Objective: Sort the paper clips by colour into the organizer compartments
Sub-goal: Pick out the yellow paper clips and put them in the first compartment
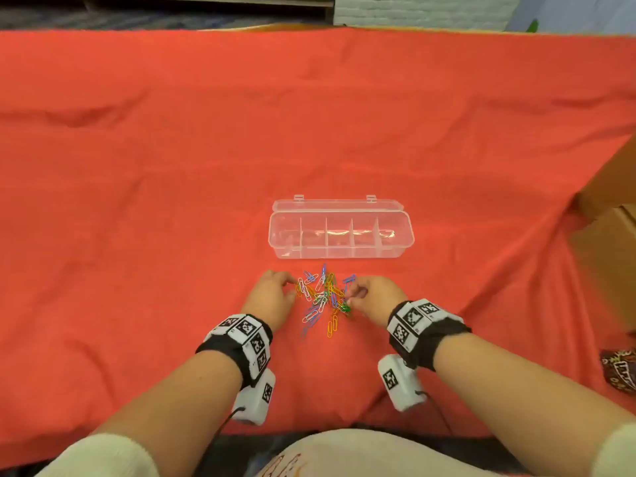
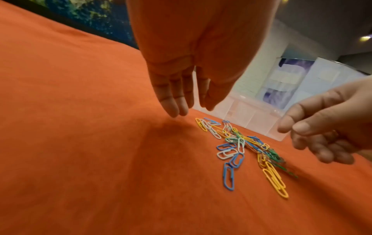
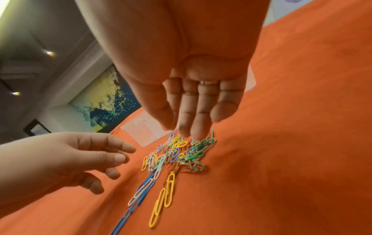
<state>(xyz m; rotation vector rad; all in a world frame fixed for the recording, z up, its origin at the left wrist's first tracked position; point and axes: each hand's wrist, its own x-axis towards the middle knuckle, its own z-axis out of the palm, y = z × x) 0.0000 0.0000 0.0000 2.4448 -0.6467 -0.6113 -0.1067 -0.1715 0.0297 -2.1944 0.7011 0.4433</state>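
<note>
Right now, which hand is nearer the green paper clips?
Right. The right hand has its fingertips down at the green paper clips. The left hand hovers on the pile's far side, beside a yellow clip.

No readable text, brand or number anywhere. Only black-and-white square fiducial markers on the left wrist band (image 1: 246,333), the right wrist band (image 1: 414,320) and the white camera units (image 1: 395,376) beneath the wrists: coded patterns, no letters. Orange marks on the light garment (image 1: 285,464) at bottom edge, cut off, illegible. Patterned item (image 1: 619,368) at right edge, too blurred to read. Clear organizer (image 1: 340,232) unlabelled in what shows.
</note>
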